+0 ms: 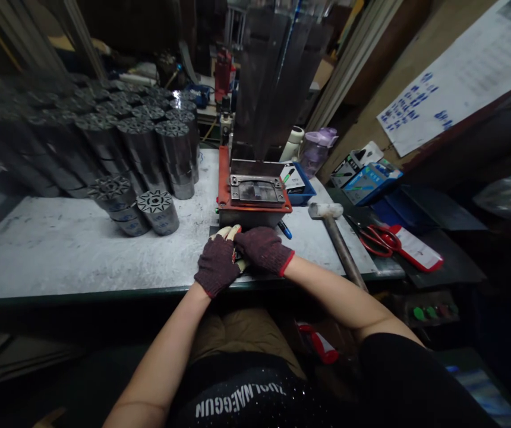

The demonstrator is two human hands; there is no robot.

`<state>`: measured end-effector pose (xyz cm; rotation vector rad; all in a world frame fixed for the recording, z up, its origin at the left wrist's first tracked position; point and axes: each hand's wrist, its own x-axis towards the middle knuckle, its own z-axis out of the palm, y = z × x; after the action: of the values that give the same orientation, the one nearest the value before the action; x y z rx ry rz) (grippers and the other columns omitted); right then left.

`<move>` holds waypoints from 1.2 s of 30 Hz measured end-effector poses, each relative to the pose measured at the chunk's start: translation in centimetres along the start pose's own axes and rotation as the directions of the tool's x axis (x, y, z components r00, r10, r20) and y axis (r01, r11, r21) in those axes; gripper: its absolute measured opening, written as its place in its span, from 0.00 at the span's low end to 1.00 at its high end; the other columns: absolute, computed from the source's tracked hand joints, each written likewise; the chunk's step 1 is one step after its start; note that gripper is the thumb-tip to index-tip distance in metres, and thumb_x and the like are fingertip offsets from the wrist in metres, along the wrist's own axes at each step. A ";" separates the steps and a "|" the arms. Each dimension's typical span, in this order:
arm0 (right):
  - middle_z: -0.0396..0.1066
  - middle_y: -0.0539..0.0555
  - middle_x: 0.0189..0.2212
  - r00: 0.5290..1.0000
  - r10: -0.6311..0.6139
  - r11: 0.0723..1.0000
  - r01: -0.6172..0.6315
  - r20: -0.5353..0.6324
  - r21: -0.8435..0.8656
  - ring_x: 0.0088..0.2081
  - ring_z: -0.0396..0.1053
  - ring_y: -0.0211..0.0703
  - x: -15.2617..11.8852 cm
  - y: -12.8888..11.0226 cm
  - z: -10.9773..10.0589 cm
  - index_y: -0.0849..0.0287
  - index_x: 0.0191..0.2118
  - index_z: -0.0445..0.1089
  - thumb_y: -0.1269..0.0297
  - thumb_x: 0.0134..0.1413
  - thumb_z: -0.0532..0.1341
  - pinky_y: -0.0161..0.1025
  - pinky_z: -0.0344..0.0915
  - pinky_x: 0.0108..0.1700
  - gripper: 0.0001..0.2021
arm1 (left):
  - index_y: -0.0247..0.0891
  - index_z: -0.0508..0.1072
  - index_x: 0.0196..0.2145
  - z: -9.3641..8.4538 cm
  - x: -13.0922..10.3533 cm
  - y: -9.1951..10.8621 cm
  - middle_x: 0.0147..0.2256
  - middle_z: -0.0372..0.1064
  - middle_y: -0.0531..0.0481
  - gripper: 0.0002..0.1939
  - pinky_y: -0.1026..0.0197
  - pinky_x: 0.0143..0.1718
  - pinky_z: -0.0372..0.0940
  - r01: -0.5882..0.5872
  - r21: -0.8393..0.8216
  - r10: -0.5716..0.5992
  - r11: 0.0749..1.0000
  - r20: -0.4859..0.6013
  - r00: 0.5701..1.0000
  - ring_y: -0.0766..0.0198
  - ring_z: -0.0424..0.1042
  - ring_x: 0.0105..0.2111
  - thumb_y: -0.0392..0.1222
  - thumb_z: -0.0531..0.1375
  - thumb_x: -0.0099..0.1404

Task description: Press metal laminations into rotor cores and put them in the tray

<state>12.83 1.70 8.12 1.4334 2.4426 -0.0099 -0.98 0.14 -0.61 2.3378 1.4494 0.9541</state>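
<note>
We have both gloved hands on the near side of the orange-rimmed fixture (254, 208), close against its front and low over the counter (59, 255). Our left hand (218, 261) sits just left of the fixture's front middle, its pale fingertips pointing toward the fixture, and our right hand (262, 249) comes in from the right, so that the two meet. The fingers of our right hand bend down and inward beside the left; we cannot tell whether either set is closed on something, because the gloves hide what lies between them. The fixture itself stands upright on the counter, directly beyond our hands, with a metal plate (256, 191) on its top.

To the left of the fixture we have rows of metal cylinders (177, 157) standing close together, their slotted ends facing up. Nearer to us on that side, a shorter cylinder (160, 213) stands just beside a stacked pair (124, 205).

By the fixture's front right corner lies a blue marker (285, 230). Right of the fixture we find a blue tray (308, 194) with a white box (292, 178) in it, and behind that a purple bottle (315, 153). Farther right of the fixture lie a pale-headed mallet (340, 246), its handle toward us, and then red-handled scissors (377, 241).
</note>
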 end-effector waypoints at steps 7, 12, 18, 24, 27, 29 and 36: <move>0.70 0.67 0.56 0.859 0.175 0.984 -0.163 -0.482 0.068 0.56 0.64 0.58 -0.6 3.8 0.1 0.63 0.64 0.66 0.57 0.70 0.50 0.51 0.57 0.58 0.24 | 0.37 0.62 0.65 -0.1 0.0 0.1 0.60 0.65 0.37 0.39 0.47 0.60 0.62 0.029 0.054 -0.028 0.998 -0.010 1.000 0.46 0.66 0.58 0.52 0.67 0.60; 0.68 0.67 0.56 0.815 0.151 0.988 -0.135 -0.560 0.070 0.57 0.59 0.60 2.4 6.0 -1.9 0.67 0.64 0.65 0.53 0.68 0.54 0.54 0.52 0.60 0.27 | 0.37 0.61 0.65 0.0 0.1 0.1 0.60 0.65 0.37 0.41 0.46 0.61 0.61 0.027 0.061 -0.026 0.998 -0.008 1.000 0.45 0.65 0.59 0.53 0.68 0.59; 0.75 0.65 0.48 0.849 0.111 0.994 -0.086 -0.517 0.072 0.51 0.67 0.56 1.7 5.2 -2.6 0.64 0.55 0.73 0.61 0.69 0.51 0.47 0.59 0.53 0.20 | 0.37 0.60 0.66 0.0 -0.1 -0.1 0.63 0.62 0.37 0.41 0.46 0.63 0.59 -0.004 0.055 0.004 0.998 -0.004 1.000 0.45 0.62 0.62 0.52 0.67 0.60; 0.78 0.62 0.47 0.957 0.074 0.989 -0.034 -0.282 0.146 0.46 0.74 0.50 -1.2 2.4 1.5 0.61 0.59 0.70 0.63 0.67 0.54 0.40 0.64 0.45 0.19 | 0.39 0.60 0.66 0.0 -0.1 -0.1 0.63 0.62 0.38 0.40 0.45 0.63 0.60 -0.013 0.012 0.013 1.000 0.004 1.000 0.46 0.63 0.62 0.50 0.67 0.60; 0.79 0.63 0.44 0.996 -0.021 0.996 0.028 -0.091 0.087 0.45 0.76 0.53 -1.2 1.8 1.8 0.59 0.59 0.70 0.62 0.66 0.54 0.41 0.65 0.42 0.19 | 0.39 0.61 0.65 0.0 -0.1 -0.2 0.62 0.63 0.38 0.39 0.46 0.62 0.60 -0.011 -0.007 0.011 1.000 0.011 1.000 0.47 0.63 0.62 0.51 0.67 0.60; 0.79 0.64 0.44 0.999 -0.035 0.999 0.037 -0.041 0.039 0.45 0.76 0.55 -0.8 1.6 1.0 0.58 0.61 0.68 0.61 0.68 0.51 0.42 0.65 0.41 0.20 | 0.39 0.61 0.65 -0.1 0.0 -0.2 0.61 0.64 0.38 0.39 0.47 0.61 0.61 -0.001 -0.009 0.001 1.000 0.016 1.000 0.47 0.64 0.61 0.51 0.67 0.59; 0.77 0.63 0.49 0.981 0.099 0.990 -0.081 -0.166 0.112 0.47 0.74 0.54 -0.2 2.0 0.1 0.58 0.63 0.65 0.53 0.69 0.51 0.44 0.66 0.45 0.24 | 0.41 0.60 0.66 -0.7 0.2 0.6 0.57 0.67 0.38 0.45 0.46 0.57 0.65 0.096 0.028 -0.096 0.995 -0.004 0.995 0.46 0.69 0.55 0.56 0.69 0.56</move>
<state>14.65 2.51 8.40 1.6527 2.5445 0.0052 -0.98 -0.04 0.31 2.2639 1.5708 0.9170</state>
